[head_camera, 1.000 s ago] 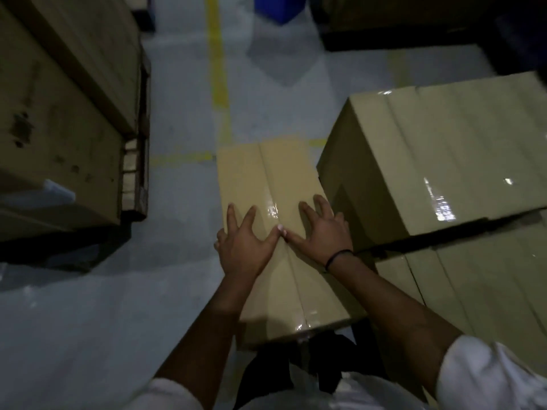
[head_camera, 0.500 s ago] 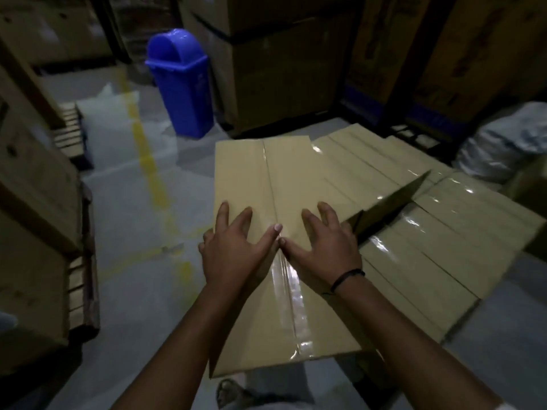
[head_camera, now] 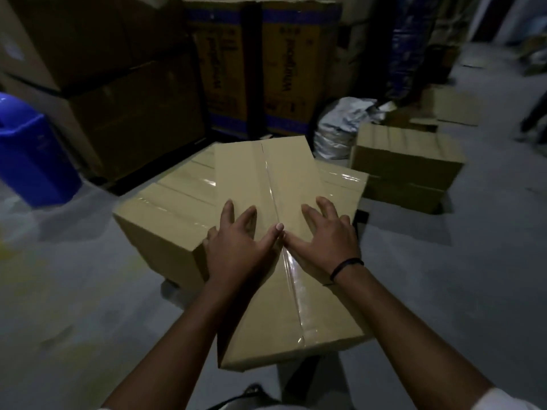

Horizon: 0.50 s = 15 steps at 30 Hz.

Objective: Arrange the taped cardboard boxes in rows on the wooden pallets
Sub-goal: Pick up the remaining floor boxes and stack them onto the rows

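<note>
Swung rightward, box (head_camera: 284,261) under flat left hand (head_camera: 236,250), right hand (head_camera: 322,241) (grey floor (head_camera: 74,291)).

bare forearms, white short sleeves (head_camera: 503,399) at the frame's bottom edge, thin black band (head_camera: 344,267) around the right wrist, pale-polished nail on the left thumb.

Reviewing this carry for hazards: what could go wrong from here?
1. Both hands, left hand and right hand, lie flat on the glossy taped top of the carried box; it could slip.
2. It sits skewed over the row of boxes, so it may land crooked.
</note>
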Each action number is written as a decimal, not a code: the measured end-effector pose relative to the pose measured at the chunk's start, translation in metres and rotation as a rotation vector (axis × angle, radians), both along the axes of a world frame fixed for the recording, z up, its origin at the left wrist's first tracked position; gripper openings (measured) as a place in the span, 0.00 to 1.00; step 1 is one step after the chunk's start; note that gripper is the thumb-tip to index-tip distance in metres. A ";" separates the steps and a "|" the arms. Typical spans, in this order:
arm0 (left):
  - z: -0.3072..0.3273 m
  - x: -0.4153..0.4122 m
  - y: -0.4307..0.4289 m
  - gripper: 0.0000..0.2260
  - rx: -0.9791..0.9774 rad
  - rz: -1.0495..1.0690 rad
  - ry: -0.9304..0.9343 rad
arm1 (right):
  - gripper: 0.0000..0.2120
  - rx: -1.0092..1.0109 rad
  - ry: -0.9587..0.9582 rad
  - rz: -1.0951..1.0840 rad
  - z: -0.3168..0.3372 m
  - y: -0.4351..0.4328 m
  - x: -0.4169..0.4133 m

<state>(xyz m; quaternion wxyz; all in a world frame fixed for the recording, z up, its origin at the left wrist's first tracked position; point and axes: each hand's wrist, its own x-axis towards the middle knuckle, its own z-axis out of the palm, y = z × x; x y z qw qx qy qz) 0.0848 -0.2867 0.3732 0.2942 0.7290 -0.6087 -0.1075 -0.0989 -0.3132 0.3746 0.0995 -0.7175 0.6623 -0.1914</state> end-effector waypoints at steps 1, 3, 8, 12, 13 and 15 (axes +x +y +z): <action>0.000 -0.013 -0.006 0.37 0.002 -0.031 -0.015 | 0.41 -0.001 -0.001 -0.025 0.000 -0.001 -0.014; -0.002 -0.036 -0.021 0.38 0.009 -0.079 -0.041 | 0.41 -0.003 -0.005 -0.074 -0.002 -0.004 -0.038; -0.011 -0.087 -0.074 0.38 0.021 -0.152 -0.070 | 0.42 0.040 -0.042 -0.146 -0.012 -0.038 -0.091; -0.025 -0.130 -0.129 0.37 0.055 -0.193 -0.057 | 0.41 0.070 -0.020 -0.199 -0.026 -0.085 -0.133; -0.029 -0.141 -0.143 0.37 0.066 -0.206 -0.050 | 0.41 0.078 -0.017 -0.212 -0.030 -0.097 -0.143; -0.036 -0.161 -0.173 0.37 0.088 -0.241 -0.030 | 0.41 0.089 -0.037 -0.226 -0.035 -0.126 -0.163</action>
